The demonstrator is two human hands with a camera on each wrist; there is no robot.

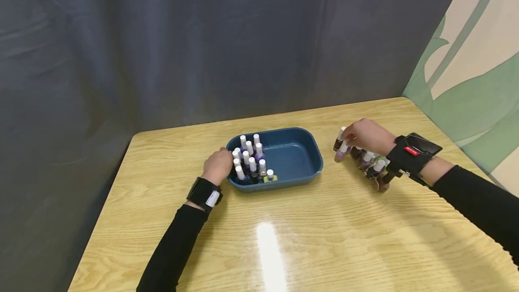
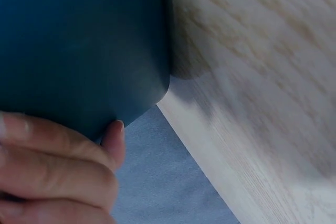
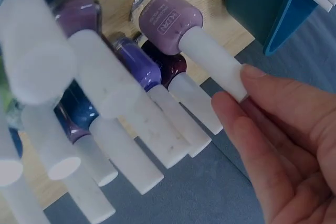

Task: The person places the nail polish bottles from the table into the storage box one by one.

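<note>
A dark blue tray (image 1: pixel 298 153) sits mid-table with several white-capped nail polish bottles (image 1: pixel 249 162) standing in its left half. My left hand (image 1: pixel 217 165) holds the tray's left end; in the left wrist view its curled fingers (image 2: pixel 58 166) lie against the tray's outer wall (image 2: pixel 79 40). To the right of the tray, my right hand (image 1: pixel 365 135) pinches the white cap of a lilac nail polish bottle (image 1: pixel 342 152). The right wrist view shows that lilac bottle (image 3: pixel 170 19) tilted, its cap between my fingertips (image 3: pixel 252 93).
A cluster of several more polish bottles (image 1: pixel 371 163) stands on the wooden table (image 1: pixel 324 238) under my right wrist, purple, blue and dark red ones (image 3: pixel 105 93) among them. A dark curtain hangs behind the table. A green patterned wall runs along the right edge.
</note>
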